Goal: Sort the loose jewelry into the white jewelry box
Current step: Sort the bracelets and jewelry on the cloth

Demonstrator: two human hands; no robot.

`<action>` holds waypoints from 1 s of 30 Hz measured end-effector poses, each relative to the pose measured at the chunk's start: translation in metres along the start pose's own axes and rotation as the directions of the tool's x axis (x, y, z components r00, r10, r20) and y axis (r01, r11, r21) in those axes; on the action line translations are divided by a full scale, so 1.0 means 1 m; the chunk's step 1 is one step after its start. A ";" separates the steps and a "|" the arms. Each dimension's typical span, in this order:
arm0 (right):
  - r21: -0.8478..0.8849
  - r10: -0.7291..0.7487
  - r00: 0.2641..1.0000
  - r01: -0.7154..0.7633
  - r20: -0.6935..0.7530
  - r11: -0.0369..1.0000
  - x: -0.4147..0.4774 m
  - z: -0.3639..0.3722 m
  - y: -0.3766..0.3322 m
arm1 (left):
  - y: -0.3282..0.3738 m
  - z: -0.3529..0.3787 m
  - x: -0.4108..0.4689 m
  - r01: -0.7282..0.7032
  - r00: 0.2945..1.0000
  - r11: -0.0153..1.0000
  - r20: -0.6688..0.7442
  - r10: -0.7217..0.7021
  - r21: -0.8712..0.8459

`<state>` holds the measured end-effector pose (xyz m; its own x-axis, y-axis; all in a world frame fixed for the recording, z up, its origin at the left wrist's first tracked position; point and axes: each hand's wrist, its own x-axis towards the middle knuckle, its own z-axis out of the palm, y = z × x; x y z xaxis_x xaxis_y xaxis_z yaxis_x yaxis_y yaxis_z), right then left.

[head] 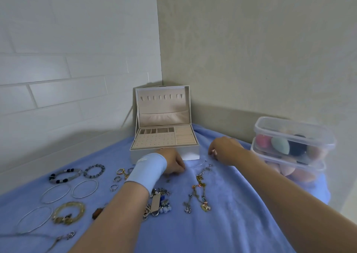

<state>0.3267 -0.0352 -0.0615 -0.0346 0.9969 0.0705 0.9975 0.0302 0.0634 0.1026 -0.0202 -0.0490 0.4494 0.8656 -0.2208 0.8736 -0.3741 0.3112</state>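
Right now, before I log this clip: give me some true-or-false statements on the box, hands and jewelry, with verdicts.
1. The box stands open. True.
2. The bangles lie in the box. False: they lie on the cloth.
3. A blue wristband is on the left wrist. True.
4. The containers stand left of the box. False: they are stacked on its right.
5. The right hand reaches into the box. False: it is over the cloth, right of the box.

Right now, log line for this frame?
jewelry box lid open | left hand at box front | right hand beside box | grips unclear
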 end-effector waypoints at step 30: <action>0.773 -0.058 0.980 0.186 -0.190 0.606 -0.046 -0.065 -0.046 | 0.003 0.002 -0.039 -0.253 0.929 0.867 -0.359 0.093 -0.429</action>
<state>0.2781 -0.0868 -0.0030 -0.1033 0.9615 0.2546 0.6452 0.2596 -0.7185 0.0882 -0.0555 -0.0416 0.4311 0.8887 0.1560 0.5641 -0.4004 0.7221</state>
